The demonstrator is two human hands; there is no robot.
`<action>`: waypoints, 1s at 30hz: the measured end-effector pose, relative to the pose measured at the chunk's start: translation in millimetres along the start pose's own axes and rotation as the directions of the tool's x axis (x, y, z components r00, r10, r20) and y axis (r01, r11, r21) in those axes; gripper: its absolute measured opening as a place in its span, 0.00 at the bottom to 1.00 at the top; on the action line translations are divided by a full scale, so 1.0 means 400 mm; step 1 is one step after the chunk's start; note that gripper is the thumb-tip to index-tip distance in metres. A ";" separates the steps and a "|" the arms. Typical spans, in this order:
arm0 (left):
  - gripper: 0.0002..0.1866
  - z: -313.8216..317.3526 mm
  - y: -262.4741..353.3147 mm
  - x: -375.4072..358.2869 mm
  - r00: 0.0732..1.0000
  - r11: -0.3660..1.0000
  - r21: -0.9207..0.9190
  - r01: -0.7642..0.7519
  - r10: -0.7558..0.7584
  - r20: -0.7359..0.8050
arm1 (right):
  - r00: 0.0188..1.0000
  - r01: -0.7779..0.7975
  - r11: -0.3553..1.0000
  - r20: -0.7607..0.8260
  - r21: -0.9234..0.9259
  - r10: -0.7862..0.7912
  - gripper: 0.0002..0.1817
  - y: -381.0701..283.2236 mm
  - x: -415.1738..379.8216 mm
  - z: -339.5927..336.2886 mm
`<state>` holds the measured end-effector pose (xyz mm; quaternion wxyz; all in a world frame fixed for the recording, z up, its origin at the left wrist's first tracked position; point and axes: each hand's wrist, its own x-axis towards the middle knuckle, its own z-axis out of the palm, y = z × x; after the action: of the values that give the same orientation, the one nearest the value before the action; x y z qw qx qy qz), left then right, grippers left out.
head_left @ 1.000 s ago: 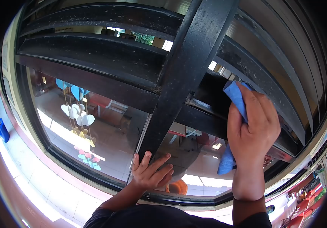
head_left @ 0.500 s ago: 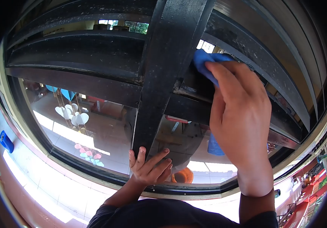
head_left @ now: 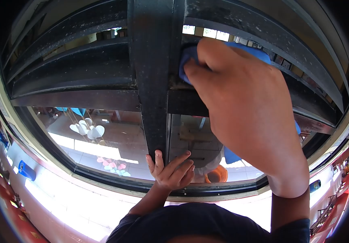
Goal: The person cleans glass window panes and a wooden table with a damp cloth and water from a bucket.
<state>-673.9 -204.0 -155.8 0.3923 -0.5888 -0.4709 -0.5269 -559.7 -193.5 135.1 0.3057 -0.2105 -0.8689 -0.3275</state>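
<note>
My right hand (head_left: pixel 247 101) is closed around a blue cloth (head_left: pixel 187 60). It presses the cloth against a dark louver slat just right of the black upright post (head_left: pixel 152 60), and the hand hides much of that slat. Lower down, my left hand (head_left: pixel 170 172) lies with fingers spread at the foot of the post, beside the lower glass pane (head_left: pixel 188 137). No object is in it. Pale specks of dust mark the upper right slat (head_left: pixel 231 20) and the slats on the left (head_left: pixel 81 65).
White paper hearts (head_left: pixel 87 128) and pink ones (head_left: pixel 111 164) show at the left pane. An orange bucket (head_left: pixel 217 175) appears at the right pane. A blue container (head_left: pixel 27 171) stands at far left. The window's dark bottom frame (head_left: pixel 129 184) curves below.
My right hand has moved the cloth left, closer to the upright post. The view has shifted, and my left hand remains at the foot of the post.
</note>
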 end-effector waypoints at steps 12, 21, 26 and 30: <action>0.06 -0.002 -0.007 -0.007 1.000 1.000 0.012 -0.010 0.010 -0.009 | 0.960 -0.078 0.974 -0.281 -0.213 0.015 0.16 0.012 -0.032 -0.016; 0.06 0.006 -0.004 -0.005 0.999 0.999 0.032 -0.037 0.037 -0.022 | 0.998 0.040 0.999 -0.051 0.023 -0.038 0.08 0.018 0.029 0.022; 0.06 0.002 -0.006 -0.005 0.999 0.999 0.033 -0.038 0.038 -0.005 | 0.997 0.077 0.991 -0.033 0.108 -0.074 0.16 -0.003 -0.035 0.007; 0.06 -0.001 -0.007 -0.011 1.000 1.000 0.011 -0.018 0.018 -0.007 | 0.983 0.081 0.995 -0.169 0.052 -0.071 0.16 0.024 -0.036 -0.010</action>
<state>-676.7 -204.5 -160.3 0.4019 -0.5890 -0.4673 -0.5227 -542.4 -192.2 132.2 0.3708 -0.1400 -0.8568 -0.3298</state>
